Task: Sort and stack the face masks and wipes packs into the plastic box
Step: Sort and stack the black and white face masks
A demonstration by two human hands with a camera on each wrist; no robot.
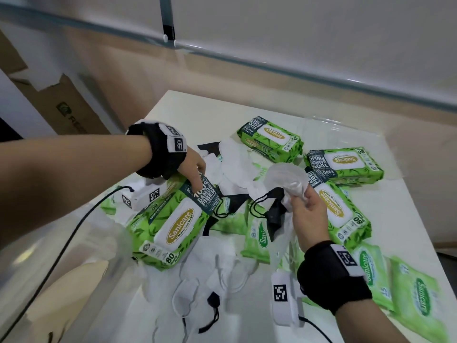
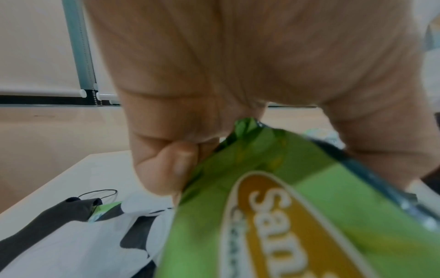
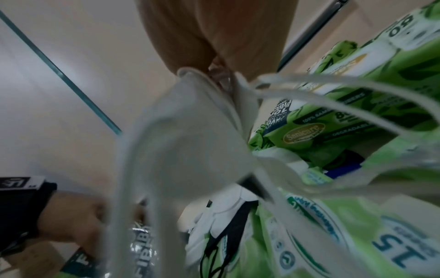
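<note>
My left hand grips the far end of a large green Sanicare wipes pack, lifted and tilted over the near left of the table; in the left wrist view the left hand pinches the wipes pack by its crimped end. My right hand holds a white face mask up above the pile, and its loops hang down in the right wrist view, where the white mask fills the middle. The clear plastic box stands at the near left.
Three more large green packs lie on the white table. Small pale green packs sit at the near right. Black and white masks are strewn mid-table. A cardboard box stands on the floor at left.
</note>
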